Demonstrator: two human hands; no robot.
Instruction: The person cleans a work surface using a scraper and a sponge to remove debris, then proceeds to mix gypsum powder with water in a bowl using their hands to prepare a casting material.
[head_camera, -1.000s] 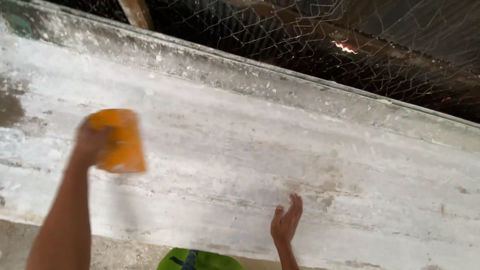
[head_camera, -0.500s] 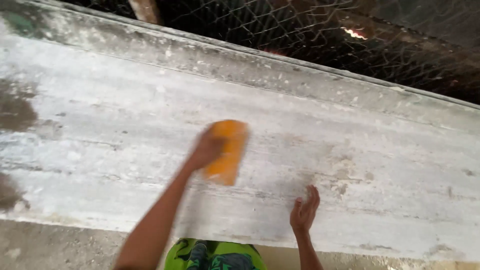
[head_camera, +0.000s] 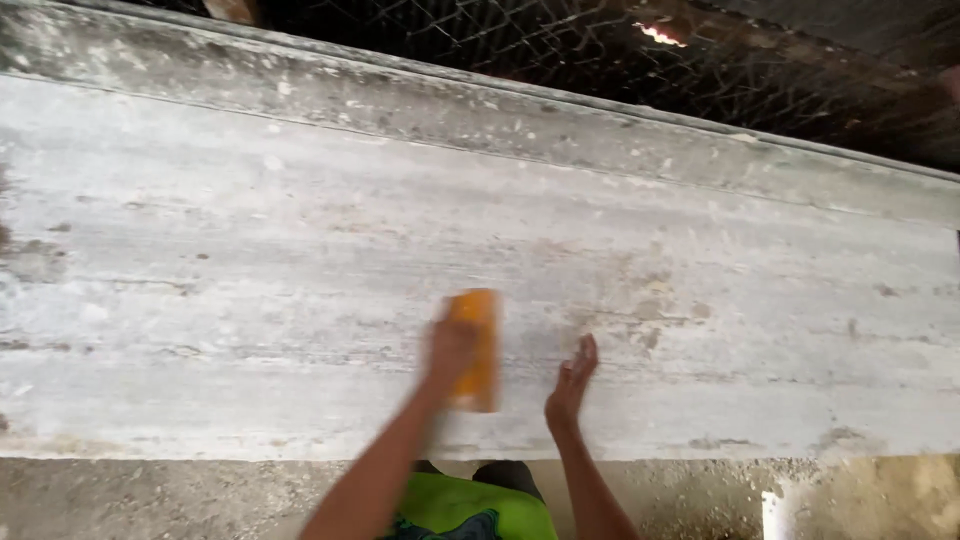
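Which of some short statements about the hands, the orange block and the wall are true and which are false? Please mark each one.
1. The left hand holds an orange block against the pale plastered wall. True.
2. The right hand grips the orange block too. False: it is open, apart from the block, to its right.
3. Wire mesh shows above the wall's top ledge. True.
4. The wall is painted bright blue. False: it is whitish grey with stains.
5. Green clothing shows at the bottom, between the arms. True.
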